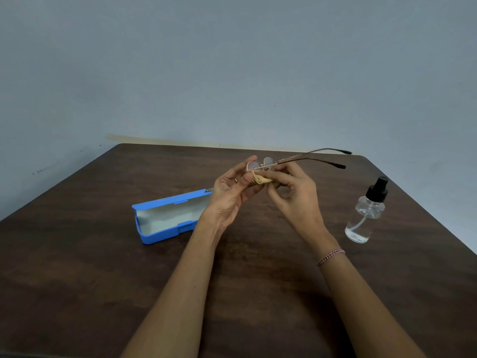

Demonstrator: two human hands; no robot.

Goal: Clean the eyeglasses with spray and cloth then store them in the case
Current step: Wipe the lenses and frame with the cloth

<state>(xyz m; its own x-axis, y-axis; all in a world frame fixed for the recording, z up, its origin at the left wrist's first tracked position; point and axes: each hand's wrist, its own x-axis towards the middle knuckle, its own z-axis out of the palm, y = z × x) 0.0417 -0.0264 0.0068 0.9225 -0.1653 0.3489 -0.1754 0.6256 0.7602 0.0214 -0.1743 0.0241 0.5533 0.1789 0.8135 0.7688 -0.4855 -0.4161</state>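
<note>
Thin metal-framed eyeglasses (268, 162) are held up above the middle of the dark wooden table (77, 267), their temples unfolded and pointing right. My left hand (233, 188) pinches the left lens rim between thumb and fingertips. My right hand (294, 192) pinches a small yellow cloth (262, 179) just under the lenses, against the frame. A blue glasses case (165, 219) lies open with a pale lining, on the table to the left of my hands. At the right stands a clear spray bottle (366, 215) with a black nozzle.
A grey-blue wall rises behind the table's far edge. The table's right edge runs diagonally just beyond the spray bottle. Bare tabletop stretches in front of the case and under my forearms.
</note>
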